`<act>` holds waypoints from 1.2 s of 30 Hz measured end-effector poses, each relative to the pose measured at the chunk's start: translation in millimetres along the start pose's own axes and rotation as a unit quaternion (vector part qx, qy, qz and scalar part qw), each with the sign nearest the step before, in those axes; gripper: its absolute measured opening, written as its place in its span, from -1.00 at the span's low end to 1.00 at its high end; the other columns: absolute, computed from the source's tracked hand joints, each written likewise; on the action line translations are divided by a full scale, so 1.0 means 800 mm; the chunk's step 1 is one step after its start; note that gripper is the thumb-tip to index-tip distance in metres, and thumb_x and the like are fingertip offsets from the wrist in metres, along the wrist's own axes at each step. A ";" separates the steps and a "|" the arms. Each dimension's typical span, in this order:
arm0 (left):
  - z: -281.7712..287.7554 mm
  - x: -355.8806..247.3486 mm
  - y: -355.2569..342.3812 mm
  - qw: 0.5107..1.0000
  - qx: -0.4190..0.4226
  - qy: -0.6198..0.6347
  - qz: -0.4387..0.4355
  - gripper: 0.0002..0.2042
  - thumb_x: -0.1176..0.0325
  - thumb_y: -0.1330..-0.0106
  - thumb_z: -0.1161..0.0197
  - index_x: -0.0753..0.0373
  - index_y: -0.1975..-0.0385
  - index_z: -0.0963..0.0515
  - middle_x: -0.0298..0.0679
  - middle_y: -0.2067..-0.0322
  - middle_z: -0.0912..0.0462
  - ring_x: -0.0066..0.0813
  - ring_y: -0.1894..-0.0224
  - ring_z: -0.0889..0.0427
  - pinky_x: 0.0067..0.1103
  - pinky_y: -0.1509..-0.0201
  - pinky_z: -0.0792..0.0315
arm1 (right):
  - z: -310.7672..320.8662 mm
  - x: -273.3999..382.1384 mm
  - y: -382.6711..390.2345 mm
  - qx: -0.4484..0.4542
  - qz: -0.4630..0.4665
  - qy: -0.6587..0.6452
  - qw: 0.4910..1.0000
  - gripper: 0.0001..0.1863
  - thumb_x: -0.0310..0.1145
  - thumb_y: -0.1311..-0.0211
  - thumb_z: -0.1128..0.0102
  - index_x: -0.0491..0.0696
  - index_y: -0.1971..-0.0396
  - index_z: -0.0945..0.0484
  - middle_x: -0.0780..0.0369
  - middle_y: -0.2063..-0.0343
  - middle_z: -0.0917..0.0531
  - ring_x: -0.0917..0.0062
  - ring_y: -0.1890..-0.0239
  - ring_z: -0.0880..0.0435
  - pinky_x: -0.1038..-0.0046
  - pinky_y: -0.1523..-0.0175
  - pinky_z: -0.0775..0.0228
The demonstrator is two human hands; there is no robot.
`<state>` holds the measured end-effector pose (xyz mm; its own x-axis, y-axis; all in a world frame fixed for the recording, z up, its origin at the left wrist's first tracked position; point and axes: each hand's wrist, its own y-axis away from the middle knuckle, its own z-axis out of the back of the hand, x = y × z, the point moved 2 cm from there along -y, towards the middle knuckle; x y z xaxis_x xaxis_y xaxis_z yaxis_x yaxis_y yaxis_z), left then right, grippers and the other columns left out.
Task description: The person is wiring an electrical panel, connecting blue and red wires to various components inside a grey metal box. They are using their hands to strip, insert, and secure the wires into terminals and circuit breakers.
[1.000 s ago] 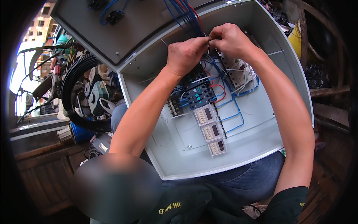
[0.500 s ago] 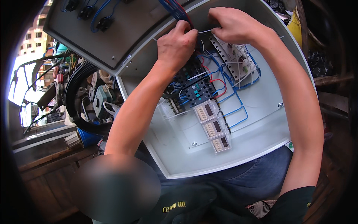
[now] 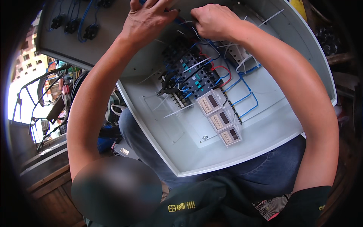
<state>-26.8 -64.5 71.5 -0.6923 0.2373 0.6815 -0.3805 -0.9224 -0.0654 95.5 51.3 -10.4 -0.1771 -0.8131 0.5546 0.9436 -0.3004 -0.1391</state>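
Note:
My left hand (image 3: 149, 20) is over blue wires at the top edge of the enclosure, fingers spread and thumb apart; some fingertips reach the picture's edge. My right hand (image 3: 213, 20) is closed in a pinch beside the wire bundle (image 3: 178, 18). A thin white strip, apparently a cable tie (image 3: 185, 22), runs from the bundle to its fingertips. Below the hands, the grey metal electrical enclosure (image 3: 174, 151) holds black contactors (image 3: 196, 77), a terminal block (image 3: 176, 100) and several clear-covered digital timers (image 3: 220, 119). Blue and red wires link them. More white cable ties (image 3: 272, 17) stick out nearby.
The enclosure's open door (image 3: 109, 45) lies at upper left, with black switch blocks (image 3: 90, 32) wired on it. The box rests on my jeans-clad legs (image 3: 261, 166). Cluttered machine parts (image 3: 56, 102) stand at left, and a white fan guard (image 3: 270, 208) shows at lower right.
My left hand has moved left and up, its fingers spreading from a closed grip. My right hand has shifted left and slightly up, staying pinched. The view has shifted too.

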 end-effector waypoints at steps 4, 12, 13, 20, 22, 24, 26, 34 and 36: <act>-0.001 0.005 0.004 0.999 -0.033 0.020 -0.020 -0.91 0.24 -0.05 -0.30 -0.02 0.43 -0.62 -0.21 -0.18 -0.44 -0.28 -0.39 -0.28 -0.05 -0.45 0.10 | -0.027 0.023 0.005 0.050 0.073 0.057 0.994 -0.72 -0.46 -0.02 -0.12 -0.07 0.25 -0.70 0.00 0.28 -0.73 0.12 0.13 -0.72 0.17 0.00 -0.57; -0.015 0.003 0.012 0.999 0.006 0.042 -0.027 -0.83 0.28 -0.05 -0.25 -0.05 0.33 -0.63 -0.14 -0.10 -0.37 -0.25 -0.04 -0.41 -0.30 -0.19 -0.20 | 0.027 0.015 -0.022 -0.038 0.052 0.072 0.995 -0.78 -0.32 -0.15 -0.08 -0.10 0.37 -0.65 -0.05 0.40 -0.70 0.05 0.25 -0.72 0.12 0.11 -0.56; -0.015 0.003 0.010 0.999 0.015 0.036 -0.028 -0.83 0.28 -0.05 -0.24 -0.06 0.32 -0.62 -0.14 -0.10 -0.37 -0.26 -0.04 -0.41 -0.32 -0.18 -0.20 | 0.027 0.009 -0.022 -0.074 0.067 0.070 0.993 -0.80 -0.33 -0.15 -0.06 -0.10 0.43 -0.63 -0.04 0.44 -0.70 0.04 0.30 -0.72 0.09 0.15 -0.56; -0.021 0.002 0.001 0.999 0.042 0.021 -0.023 -0.86 0.28 -0.08 -0.20 -0.07 0.34 -0.59 -0.20 0.03 -0.35 -0.33 0.04 -0.40 -0.37 -0.08 -0.19 | -0.017 -0.002 -0.004 -0.154 0.145 0.039 0.977 -0.88 -0.41 -0.12 -0.20 -0.13 0.53 -0.51 0.00 0.62 -0.62 0.07 0.48 -0.67 0.09 0.35 -0.53; -0.026 -0.001 0.006 0.999 0.047 0.014 -0.013 -0.87 0.28 -0.09 -0.20 -0.06 0.36 -0.58 -0.20 0.05 -0.35 -0.33 0.05 -0.40 -0.37 -0.07 -0.19 | -0.025 0.037 0.016 0.023 0.119 0.035 0.992 -0.83 -0.45 -0.06 -0.12 -0.11 0.39 -0.67 -0.03 0.41 -0.71 0.07 0.29 -0.73 0.13 0.13 -0.57; -0.025 -0.003 0.008 0.999 0.038 0.020 -0.009 -0.89 0.30 -0.09 -0.19 -0.05 0.38 -0.58 -0.19 0.05 -0.35 -0.32 0.05 -0.40 -0.38 -0.07 -0.19 | -0.027 0.037 0.009 -0.001 0.139 0.029 0.990 -0.84 -0.45 -0.07 -0.13 -0.10 0.39 -0.67 -0.02 0.44 -0.70 0.06 0.31 -0.73 0.13 0.15 -0.58; -0.027 0.000 0.008 0.999 0.020 0.036 -0.012 -0.91 0.31 -0.09 -0.20 -0.03 0.40 -0.58 -0.18 0.05 -0.35 -0.31 0.05 -0.40 -0.38 -0.08 -0.20 | -0.007 0.030 0.005 -0.051 0.154 0.048 0.986 -0.85 -0.44 -0.08 -0.14 -0.10 0.40 -0.67 -0.01 0.46 -0.70 0.08 0.32 -0.73 0.14 0.17 -0.58; -0.026 0.002 0.001 0.999 0.041 0.030 -0.013 -0.96 0.33 -0.06 -0.21 0.08 0.50 -0.57 -0.17 0.12 -0.36 -0.29 0.08 -0.41 -0.37 -0.07 -0.23 | 0.023 -0.013 -0.011 -0.139 0.137 0.075 0.978 -0.88 -0.37 -0.09 -0.16 -0.10 0.53 -0.56 -0.03 0.59 -0.63 0.02 0.43 -0.68 0.09 0.26 -0.55; -0.026 -0.002 0.009 0.998 0.049 0.035 -0.008 -0.95 0.33 -0.06 -0.21 0.08 0.50 -0.57 -0.16 0.11 -0.36 -0.29 0.08 -0.41 -0.38 -0.07 -0.23 | -0.010 0.004 0.016 -0.032 0.141 0.050 0.988 -0.88 -0.41 -0.09 -0.18 -0.09 0.43 -0.67 -0.01 0.50 -0.69 0.09 0.36 -0.72 0.14 0.21 -0.59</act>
<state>-40.9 -65.0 54.8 -0.7294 0.2700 0.6286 -0.3325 -0.9429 0.0192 104.8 40.7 -16.7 0.0595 -0.9133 0.4030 0.9401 -0.0844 -0.3302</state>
